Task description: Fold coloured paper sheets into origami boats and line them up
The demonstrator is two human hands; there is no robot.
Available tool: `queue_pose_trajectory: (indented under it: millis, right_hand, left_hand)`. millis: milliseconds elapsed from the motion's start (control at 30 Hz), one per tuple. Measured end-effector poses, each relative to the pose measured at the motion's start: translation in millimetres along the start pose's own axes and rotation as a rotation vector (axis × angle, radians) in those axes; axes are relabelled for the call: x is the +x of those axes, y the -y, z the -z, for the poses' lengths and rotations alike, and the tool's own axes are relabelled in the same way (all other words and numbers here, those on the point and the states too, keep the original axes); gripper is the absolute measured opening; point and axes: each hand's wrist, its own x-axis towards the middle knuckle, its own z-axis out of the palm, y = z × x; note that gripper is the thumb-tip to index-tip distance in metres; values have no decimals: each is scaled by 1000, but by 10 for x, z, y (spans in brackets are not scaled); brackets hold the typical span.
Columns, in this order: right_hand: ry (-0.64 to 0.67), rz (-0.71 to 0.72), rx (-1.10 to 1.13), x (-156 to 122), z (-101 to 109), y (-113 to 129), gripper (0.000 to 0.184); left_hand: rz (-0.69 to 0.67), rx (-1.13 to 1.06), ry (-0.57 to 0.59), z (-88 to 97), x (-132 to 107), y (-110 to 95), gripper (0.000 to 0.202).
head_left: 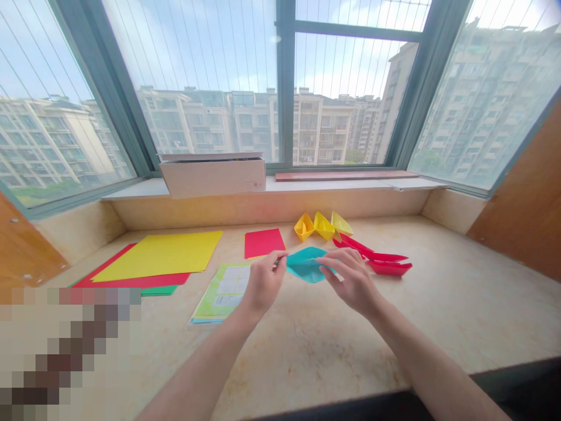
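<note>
At frame centre, the left hand (266, 279) and right hand (353, 279) pinch folded blue paper (308, 268). Red paper boats (391, 269) lie right of centre.

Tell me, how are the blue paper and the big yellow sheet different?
The blue paper is folded; the yellow sheet lies flat. The left hand and right hand hold the blue paper; the yellow sheet rests on a red sheet. The blue paper looks smaller than the yellow sheet. Each is one plain colour.
</note>
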Motion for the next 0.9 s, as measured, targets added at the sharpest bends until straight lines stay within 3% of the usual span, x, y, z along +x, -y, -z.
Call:
queue_pose_trajectory:
  millis: [100, 267, 433, 600, 733, 900]
  right_hand:
    - [39, -77, 18, -8, -7, -40, 24]
    - [208, -79, -33, -38, -101, -40, 31]
    - [302, 7, -289, -28, -164, 26, 3]
    - [355, 2, -376, -45, -179, 51, 16]
    - [434, -3, -365, -103, -229, 16, 21]
    - [531, -36, -227, -118, -276, -56, 13]
  left_hand:
    - [-136, 106, 34, 3, -13, 26, 22]
    - [-181, 123, 81, -51, -58, 20, 23]
    - [-186, 90, 125, -96, -92, 46, 28]
    - [-257, 125, 216, -127, -121, 64, 34]
    - [-221, 133, 305, -181, -151, 86, 40]
    - [-175, 179, 344, -262, -168, 147, 45]
